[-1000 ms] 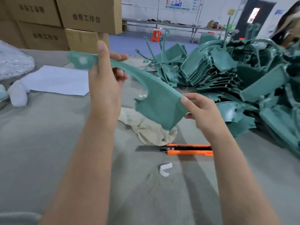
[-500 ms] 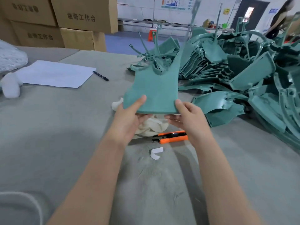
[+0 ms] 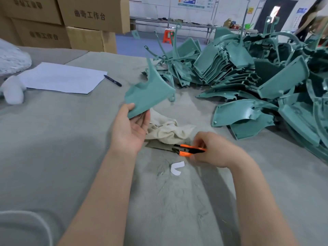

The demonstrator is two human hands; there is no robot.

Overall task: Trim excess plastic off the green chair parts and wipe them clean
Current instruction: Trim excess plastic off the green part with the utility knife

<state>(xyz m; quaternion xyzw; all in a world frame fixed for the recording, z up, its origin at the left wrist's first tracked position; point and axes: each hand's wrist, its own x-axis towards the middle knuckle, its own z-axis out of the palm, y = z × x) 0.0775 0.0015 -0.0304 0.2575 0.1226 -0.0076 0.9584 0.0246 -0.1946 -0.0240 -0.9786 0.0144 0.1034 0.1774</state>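
My left hand (image 3: 132, 127) holds a green chair part (image 3: 148, 95) by its near corner, thumb on top and fingers beneath, with the part tilted up above the table. My right hand (image 3: 215, 150) curls its fingers round the handle of an orange utility knife (image 3: 186, 150) that lies on the grey table, its blade pointing left. A cream cloth (image 3: 166, 129) lies crumpled between the two hands, just beyond the knife.
A big heap of green chair parts (image 3: 257, 77) fills the right side of the grey felt table (image 3: 62, 148). A white sheet of paper (image 3: 62, 78) and a black pen (image 3: 112, 80) lie at left. A white scrap (image 3: 176, 168) sits near the knife. Cardboard boxes (image 3: 88, 18) stand behind.
My right hand let go of the green part and dropped to the orange knife. My left hand now holds the part alone, which has swung left and tilted.
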